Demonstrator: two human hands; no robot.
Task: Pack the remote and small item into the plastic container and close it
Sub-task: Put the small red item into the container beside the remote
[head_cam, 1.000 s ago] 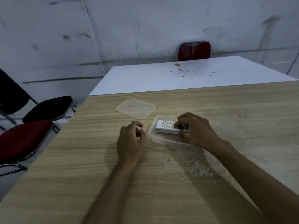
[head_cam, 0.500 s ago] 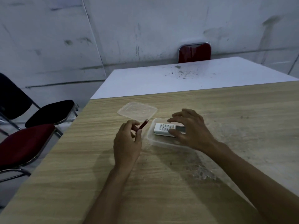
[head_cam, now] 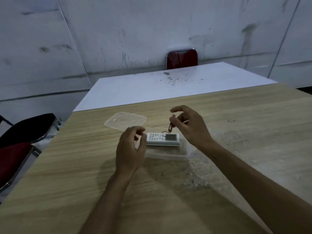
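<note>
A white remote (head_cam: 163, 139) lies flat inside the clear plastic container (head_cam: 177, 155) on the wooden table. My right hand (head_cam: 190, 127) hovers above the container's far edge and pinches a small dark red stick-like item (head_cam: 171, 125) that hangs down with a ring at its lower end, just over the remote. My left hand (head_cam: 130, 149) is at the container's left end, fingers loosely curled, holding nothing. The clear lid (head_cam: 125, 122) lies upside down on the table behind and to the left of the container.
The wooden table (head_cam: 236, 132) butts against a white table (head_cam: 152, 88) behind it. A red chair back (head_cam: 182, 59) stands at the far wall. A black chair (head_cam: 28, 127) and a red chair (head_cam: 11, 159) stand off the table's left edge.
The small item passed from my left hand to my right hand. My right hand lifted off the remote and now holds the item above the container. The camera moved closer.
</note>
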